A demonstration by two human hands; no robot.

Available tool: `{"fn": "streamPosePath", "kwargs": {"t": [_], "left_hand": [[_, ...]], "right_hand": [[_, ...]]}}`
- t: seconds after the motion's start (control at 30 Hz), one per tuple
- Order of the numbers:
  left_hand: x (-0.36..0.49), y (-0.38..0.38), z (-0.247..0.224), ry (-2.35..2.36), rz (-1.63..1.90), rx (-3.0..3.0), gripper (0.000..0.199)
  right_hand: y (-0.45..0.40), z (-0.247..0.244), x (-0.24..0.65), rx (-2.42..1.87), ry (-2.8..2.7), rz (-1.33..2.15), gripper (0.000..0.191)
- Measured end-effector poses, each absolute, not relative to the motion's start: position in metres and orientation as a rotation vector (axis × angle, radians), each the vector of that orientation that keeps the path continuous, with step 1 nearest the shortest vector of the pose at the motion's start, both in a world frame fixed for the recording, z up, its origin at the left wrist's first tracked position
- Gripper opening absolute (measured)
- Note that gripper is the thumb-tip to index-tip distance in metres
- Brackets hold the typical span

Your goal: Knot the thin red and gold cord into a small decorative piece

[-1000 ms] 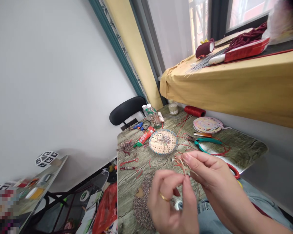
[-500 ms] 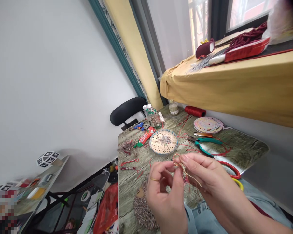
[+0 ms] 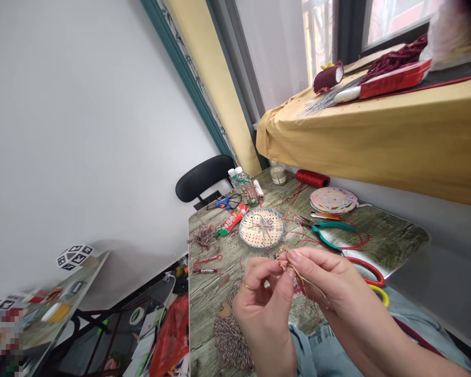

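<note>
Free tabletop (image 3: 201, 327) left of yarn bundle (image 3: 230, 341), basket (image 3: 249, 235) as obstacle beyond.

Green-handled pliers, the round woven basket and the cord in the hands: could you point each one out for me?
Green-handled pliers (image 3: 332, 225), head view: the upper handle.
Round woven basket (image 3: 250, 230), head view: bare weave at its left.
Cord (image 3: 281, 256), head view: the looped part.

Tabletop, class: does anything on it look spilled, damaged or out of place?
The tangled thread clump at the left edge of the table looks untidy, its strands straggling loose, unlike the wound red spool. No spill or damage shows.
</note>
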State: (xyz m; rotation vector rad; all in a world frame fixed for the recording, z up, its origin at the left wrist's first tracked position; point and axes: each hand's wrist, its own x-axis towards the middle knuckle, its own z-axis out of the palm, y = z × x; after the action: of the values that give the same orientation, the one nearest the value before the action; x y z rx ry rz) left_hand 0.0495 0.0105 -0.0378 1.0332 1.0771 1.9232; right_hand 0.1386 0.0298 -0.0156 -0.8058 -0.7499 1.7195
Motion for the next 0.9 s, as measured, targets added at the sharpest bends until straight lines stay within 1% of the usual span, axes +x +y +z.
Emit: {"fn": "streamPosePath", "kwargs": {"t": [0.2, 0.3, 0.47, 0.57, 0.67, 0.73, 0.77, 0.8, 0.83, 0.9], "left_hand": [[0.048, 0.009, -0.037, 1.315, 2.101, 1.408, 0.025], [0.046, 0.006, -0.034, 1.387, 2.084, 1.476, 0.022], [0.038, 0.005, -0.03, 1.087, 1.833, 1.122, 0.017], [0.031, 0.003, -0.028, 0.836, 1.636, 0.96, 0.016], [0.023, -0.003, -0.024, 0.673, 1.359, 1.102, 0.035], [0.019, -0.005, -0.023, 0.673, 1.161, 1.253, 0.05], [0.018, -0.004, -0.022, 0.71, 1.139, 1.284, 0.055], [0.018, -0.003, -0.023, 0.794, 1.25, 1.247, 0.056], [0.018, -0.001, -0.023, 0.899, 1.427, 1.159, 0.053], [0.022, 0.005, -0.024, 1.034, 1.683, 0.974, 0.037]], "right_hand": [[0.029, -0.016, 0.14, -0.826, -0.745, 1.72, 0.03], [0.029, -0.017, 0.14, -0.82, -0.777, 1.701, 0.031], [0.029, -0.017, 0.14, -0.828, -0.85, 1.668, 0.041], [0.029, -0.015, 0.141, -0.821, -0.873, 1.685, 0.04], [0.029, -0.016, 0.143, -0.866, -0.874, 1.669, 0.038], [0.03, -0.016, 0.144, -0.913, -0.869, 1.633, 0.038], [0.03, -0.017, 0.144, -0.923, -0.866, 1.623, 0.038], [0.03, -0.017, 0.144, -0.922, -0.865, 1.623, 0.039], [0.03, -0.017, 0.144, -0.918, -0.862, 1.625, 0.04], [0.029, -0.017, 0.143, -0.901, -0.859, 1.633, 0.039]]}}
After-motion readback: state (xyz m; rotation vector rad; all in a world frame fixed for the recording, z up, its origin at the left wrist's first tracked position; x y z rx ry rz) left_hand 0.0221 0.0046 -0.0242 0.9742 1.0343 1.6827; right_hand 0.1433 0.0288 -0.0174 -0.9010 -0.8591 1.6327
